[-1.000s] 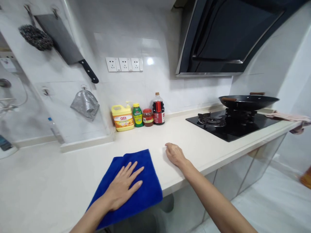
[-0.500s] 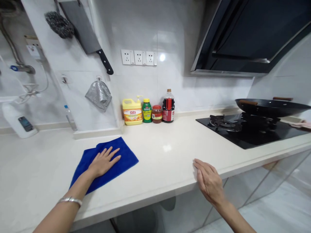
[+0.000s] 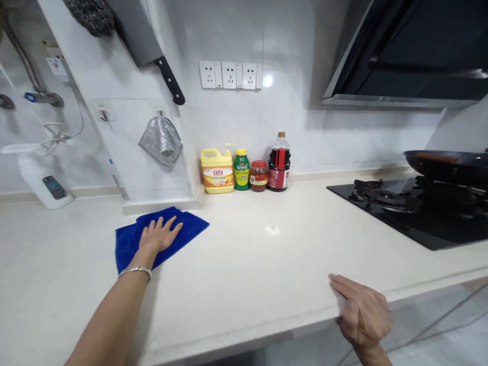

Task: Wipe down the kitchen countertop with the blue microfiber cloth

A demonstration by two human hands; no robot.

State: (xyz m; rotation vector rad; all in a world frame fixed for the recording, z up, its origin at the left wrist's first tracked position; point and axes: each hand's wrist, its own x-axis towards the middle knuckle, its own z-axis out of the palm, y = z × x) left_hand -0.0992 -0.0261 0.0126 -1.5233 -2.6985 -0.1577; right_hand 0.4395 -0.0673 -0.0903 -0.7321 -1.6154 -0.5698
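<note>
One cloth lies on the worktop, its far edge appearing to meet the ledge. The left hand lies flat on it, fingers spread; the right hand, fingers straight and together, holds nothing at the worktop's front edge. Caution: forward pressure against the ledge could bunch the cloth, since its back seems folded over. A wide rightward sweep near the wall could knock the jug or tip the adjacent bottle.
</note>
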